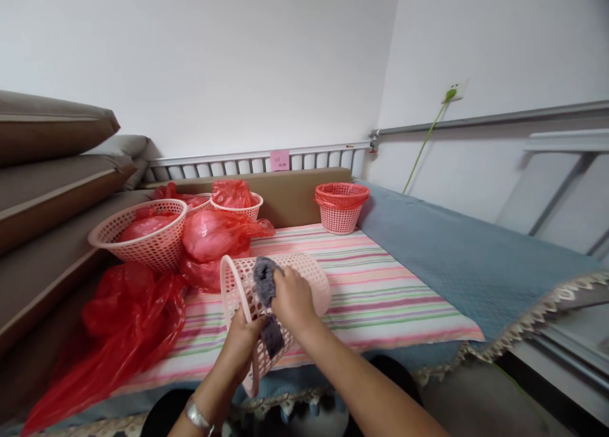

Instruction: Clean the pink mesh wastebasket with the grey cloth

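A pale pink plastic mesh basket (309, 278) lies on its side, with its open rim toward the left. My left hand (242, 342) is closed on the rim. In my right hand (292, 297) is a bunched grey cloth (265, 280), pressed against the basket's mesh wall. A darker grey patch of cloth (273, 337) shows by my left thumb; whether it is part of the same cloth I cannot tell. Behind the basket sits a filled red plastic bag (207, 237). A loose red plastic bag (128, 323) spreads out to the left.
Further pink baskets (166, 247) with red bags stand at the back left. A basket lined in red (340, 218) stands at the back right on the striped cloth (380, 285). Stacked cushions (52, 189) rise at left. A radiator (247, 164) runs along the wall.
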### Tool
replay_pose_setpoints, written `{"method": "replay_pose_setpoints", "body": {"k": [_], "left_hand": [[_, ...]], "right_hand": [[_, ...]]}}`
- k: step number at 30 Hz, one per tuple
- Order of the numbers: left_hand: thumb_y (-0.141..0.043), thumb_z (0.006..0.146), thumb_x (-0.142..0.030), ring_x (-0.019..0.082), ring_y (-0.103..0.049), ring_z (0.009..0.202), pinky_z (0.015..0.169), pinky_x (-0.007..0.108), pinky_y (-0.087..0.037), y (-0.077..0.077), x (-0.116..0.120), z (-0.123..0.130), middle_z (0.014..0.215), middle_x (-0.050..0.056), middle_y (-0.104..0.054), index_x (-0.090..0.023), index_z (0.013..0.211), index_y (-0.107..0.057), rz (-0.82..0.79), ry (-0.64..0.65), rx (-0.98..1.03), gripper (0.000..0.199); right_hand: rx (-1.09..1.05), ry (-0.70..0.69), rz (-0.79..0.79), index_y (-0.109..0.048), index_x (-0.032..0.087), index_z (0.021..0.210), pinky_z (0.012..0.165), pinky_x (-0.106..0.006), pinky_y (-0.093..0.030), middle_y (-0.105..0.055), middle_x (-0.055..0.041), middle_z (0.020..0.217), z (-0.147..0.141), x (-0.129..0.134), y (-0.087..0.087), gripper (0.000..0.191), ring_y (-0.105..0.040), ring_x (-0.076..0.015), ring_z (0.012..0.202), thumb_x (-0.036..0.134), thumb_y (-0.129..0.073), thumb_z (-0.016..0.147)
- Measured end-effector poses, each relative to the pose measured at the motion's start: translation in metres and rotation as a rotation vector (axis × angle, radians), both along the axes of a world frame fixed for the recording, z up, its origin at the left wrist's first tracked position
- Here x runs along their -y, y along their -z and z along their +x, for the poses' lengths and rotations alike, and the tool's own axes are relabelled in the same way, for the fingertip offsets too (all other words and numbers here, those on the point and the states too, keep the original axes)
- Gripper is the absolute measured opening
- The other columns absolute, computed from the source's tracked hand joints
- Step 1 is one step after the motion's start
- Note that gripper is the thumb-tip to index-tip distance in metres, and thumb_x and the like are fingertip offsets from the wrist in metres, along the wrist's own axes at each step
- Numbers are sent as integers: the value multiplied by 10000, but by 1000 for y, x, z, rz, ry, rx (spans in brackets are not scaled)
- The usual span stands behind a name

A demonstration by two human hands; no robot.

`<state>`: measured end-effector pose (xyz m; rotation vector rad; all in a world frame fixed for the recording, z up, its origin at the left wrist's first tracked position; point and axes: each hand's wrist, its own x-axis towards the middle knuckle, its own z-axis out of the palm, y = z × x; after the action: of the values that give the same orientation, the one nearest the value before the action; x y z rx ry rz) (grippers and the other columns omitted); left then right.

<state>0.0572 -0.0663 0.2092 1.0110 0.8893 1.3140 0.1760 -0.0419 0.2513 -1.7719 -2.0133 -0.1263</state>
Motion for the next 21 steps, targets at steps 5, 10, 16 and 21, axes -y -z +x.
{"method": "replay_pose_setpoints", "body": {"k": [5,10,16,21], "left_hand": [[-667,608,-116,213,-655,901,808,292,-483,2,-3,-3,951,50,-719,-158,1054,-563,-19,-12,-21,460],[-688,602,-150,244,-658,931,852,340,-483,5,-4,-4,1024,96,-706,-143,1123,-542,-13,0,5,541],[-678,657,-136,272,-575,1134,979,379,-436,5,4,0,1173,143,-653,-128,1280,-430,3,68,39,670],[-702,658,-175,277,-582,1128,999,389,-428,7,9,-2,1201,169,-635,-103,1318,-391,7,91,9,734]], "right_hand": [[-12,-167,82,-461,308,1283,773,-342,-387,-549,-83,1022,-27,12,-9,474,-499,-232,962,211,-480,819],[85,6,37,-559,283,1148,768,-325,-385,-560,-77,990,8,-21,1,337,-511,-220,959,203,-456,837],[86,311,-74,-576,174,1100,733,-352,-409,-579,-139,966,77,-56,14,321,-564,-258,931,153,-367,857],[60,394,-117,-559,162,1104,700,-357,-432,-588,-152,974,97,-57,20,311,-588,-280,920,193,-392,843]]}}
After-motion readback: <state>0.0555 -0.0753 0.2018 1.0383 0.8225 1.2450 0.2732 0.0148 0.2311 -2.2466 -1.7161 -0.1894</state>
